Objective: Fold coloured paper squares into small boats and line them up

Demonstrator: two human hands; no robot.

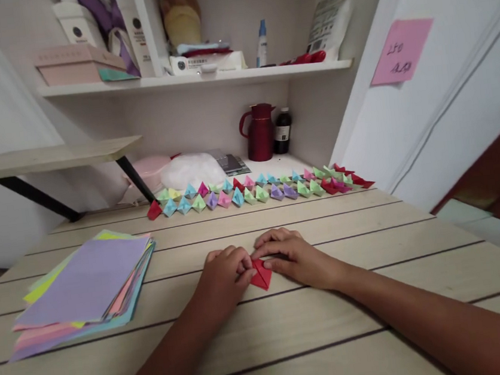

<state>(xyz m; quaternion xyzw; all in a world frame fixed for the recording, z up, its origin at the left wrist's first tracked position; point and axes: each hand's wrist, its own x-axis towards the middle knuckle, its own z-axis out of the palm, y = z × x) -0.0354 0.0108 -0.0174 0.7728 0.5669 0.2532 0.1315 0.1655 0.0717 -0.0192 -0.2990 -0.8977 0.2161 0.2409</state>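
Note:
A small folded red paper lies on the wooden table between my two hands, with a crease line running across it. My left hand pinches its left edge, thumb and curled fingers closed on it. From the right, my right hand touches the paper's upper and right edges, with the thumb and index finger on either side of its corner. The fingers partly cover the paper's upper part.
At the left lies a loose stack of coloured paper. Rows of folded paper boats line the table's back edge. Behind them stand a dark red jug and a dark bottle. A raised wooden shelf juts in at the left.

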